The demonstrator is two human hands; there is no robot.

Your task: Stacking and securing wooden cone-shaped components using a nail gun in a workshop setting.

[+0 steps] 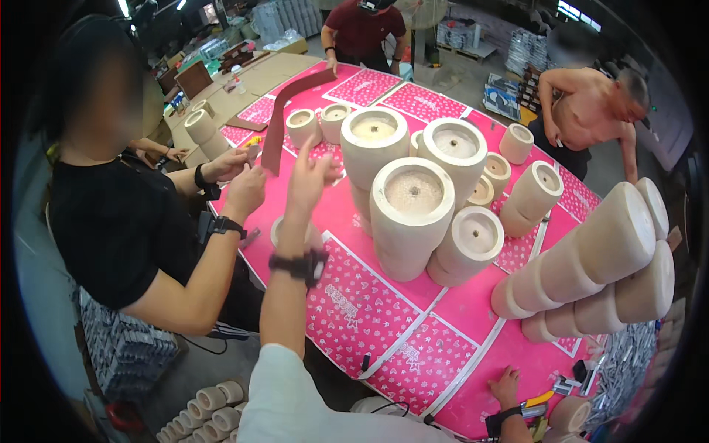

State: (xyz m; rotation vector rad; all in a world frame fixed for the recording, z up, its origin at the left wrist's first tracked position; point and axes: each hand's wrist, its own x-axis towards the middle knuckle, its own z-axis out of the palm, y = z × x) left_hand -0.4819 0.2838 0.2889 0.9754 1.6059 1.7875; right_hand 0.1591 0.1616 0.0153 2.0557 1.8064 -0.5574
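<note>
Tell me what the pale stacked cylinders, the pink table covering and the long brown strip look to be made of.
Pale cylinders: probably pressed paper pulp or fibreboard; matte, cream, grainy recessed tops with a small centre hole. Pink covering: looks like glossy printed card or paper sheets; white border lines, small repeating pattern, slight sheen. Brown strip: thin and flexible, it bends in an arc; leatherette or card, cannot tell which.

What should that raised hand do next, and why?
Probably reach a little further left and take the brown strip: the left hand is open just beside it, while a co-worker's hands hold its lower end.
</note>
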